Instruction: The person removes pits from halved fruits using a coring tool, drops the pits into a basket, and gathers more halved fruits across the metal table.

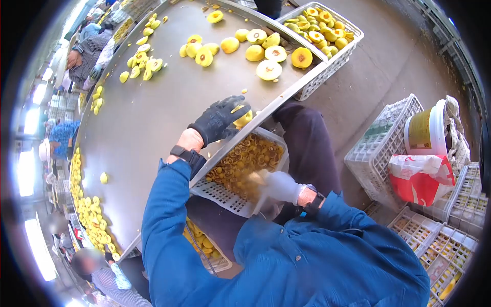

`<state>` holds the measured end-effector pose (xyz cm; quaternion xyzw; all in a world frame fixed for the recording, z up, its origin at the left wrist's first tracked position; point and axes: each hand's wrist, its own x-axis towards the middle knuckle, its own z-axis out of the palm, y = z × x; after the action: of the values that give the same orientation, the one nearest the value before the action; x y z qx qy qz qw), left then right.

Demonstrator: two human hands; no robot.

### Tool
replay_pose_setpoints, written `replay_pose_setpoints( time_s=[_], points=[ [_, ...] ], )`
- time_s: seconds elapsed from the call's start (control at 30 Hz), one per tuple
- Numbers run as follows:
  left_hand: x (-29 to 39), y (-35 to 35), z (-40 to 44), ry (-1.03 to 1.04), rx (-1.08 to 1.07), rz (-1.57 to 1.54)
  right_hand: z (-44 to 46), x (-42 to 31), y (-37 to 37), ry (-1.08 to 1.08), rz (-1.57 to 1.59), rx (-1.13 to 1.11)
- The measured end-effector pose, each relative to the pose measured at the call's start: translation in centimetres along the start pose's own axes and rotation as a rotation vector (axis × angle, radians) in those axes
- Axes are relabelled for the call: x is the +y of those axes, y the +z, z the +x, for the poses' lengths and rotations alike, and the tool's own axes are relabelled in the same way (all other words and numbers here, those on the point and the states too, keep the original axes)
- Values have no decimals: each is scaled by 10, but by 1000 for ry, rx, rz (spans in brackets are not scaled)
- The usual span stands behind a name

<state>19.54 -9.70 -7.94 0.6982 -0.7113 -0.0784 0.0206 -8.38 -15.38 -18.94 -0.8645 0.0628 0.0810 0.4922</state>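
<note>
My left hand, in a black glove, is at the near edge of the metal table. Its fingers and thumb close round a yellow peach half. My right hand, in a pale glove, is over the white crate in my lap. Motion smears it; its fingers look curled, with a blurred tan shape at their front that I cannot make out. Brown-yellow peach scraps with ring-like shapes fill that crate. Several peach halves lie on the table beyond my left hand, some showing the pit cavity.
A crate of peach halves stands past the table's corner. To my right are a white crate, a white bucket and a red-white bag. Another crate sits beneath me. Other people line the table's far side.
</note>
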Motion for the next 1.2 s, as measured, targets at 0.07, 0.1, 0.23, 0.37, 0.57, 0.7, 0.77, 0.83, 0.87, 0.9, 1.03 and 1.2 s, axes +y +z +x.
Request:
replay_pose_setpoints(
  time_s=[0.07,0.1,0.23,0.37,0.57,0.7,0.77,0.83,0.87,0.9,1.03,1.2],
  points=[
    [-10,13,19,51,-106,-33,6,14,10,65,130,-11],
    [-16,22,23,4,-59,-51,6,11,7,77,110,-11],
    [-11,21,7,-378,260,-659,3,-14,-31,166,93,-35],
    [47,-13,-37,-603,663,-1555,-1,-41,-60,39,142,178],
    [146,-35,-69,-724,950,-1296,-2,-114,-84,-191,51,268],
    [171,-29,-81,-758,1099,-1410,-11,-140,-81,-291,-138,293],
    [177,-30,-88,-744,1106,-1409,-15,-145,-79,-314,-200,288],
    [182,-36,-91,-744,1106,-1416,-18,-148,-77,-332,-235,291],
    [184,-38,-92,-740,1116,-1391,-20,-150,-77,-329,-243,283],
    [185,-39,-92,-737,1124,-1367,-22,-152,-77,-324,-249,273],
    [191,-41,-97,-731,1046,-1265,-23,-150,-75,-338,-259,251],
    [199,-21,-117,-549,931,-678,-19,-136,-75,-353,-220,179]
  ],
)
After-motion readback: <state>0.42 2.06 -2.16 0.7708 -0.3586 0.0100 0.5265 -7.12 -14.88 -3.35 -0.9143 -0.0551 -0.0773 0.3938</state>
